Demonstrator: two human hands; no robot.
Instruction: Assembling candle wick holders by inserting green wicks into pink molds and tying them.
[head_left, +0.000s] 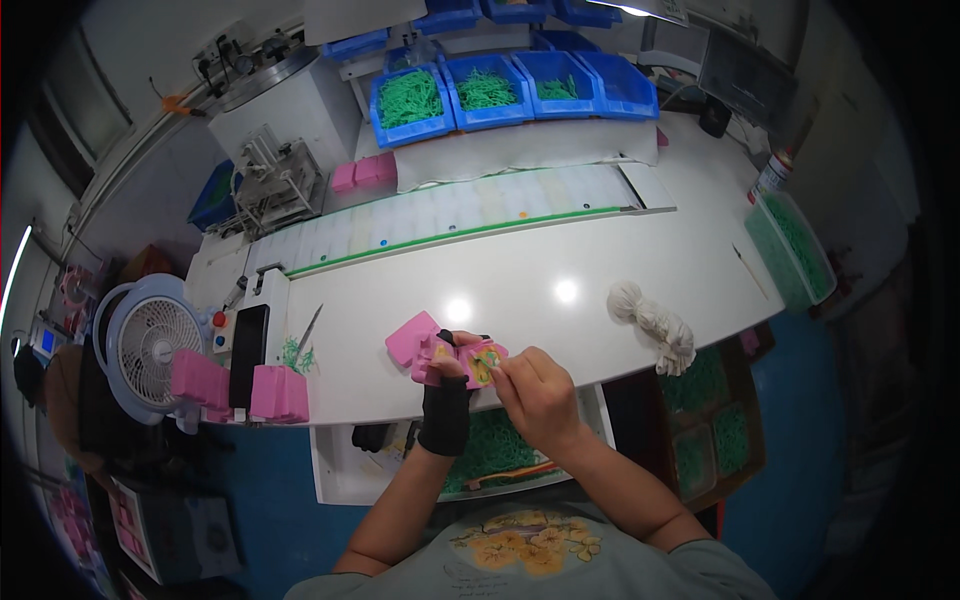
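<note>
My left hand [447, 372], in a black fingerless glove, is closed around a pink mould-like block [426, 362] over the front of the white table. The part of the block to the right of my fingers bears a yellow-green patch [487, 359]. My right hand [541, 396] is bare, with thumb and forefinger pinched together at that patch. Whatever sits between those fingertips is too small to make out. Just beyond my left hand another pink block [408, 340] rests on the tabletop.
Below my hands an open drawer [335, 478] holds green pieces. Left stand pink blocks [280, 392], tweezers [312, 326] and a fan [158, 350]. A conveyor [440, 222] crosses behind, before blue bins [415, 128] of green pieces. Right lies a bundled white cloth [652, 328].
</note>
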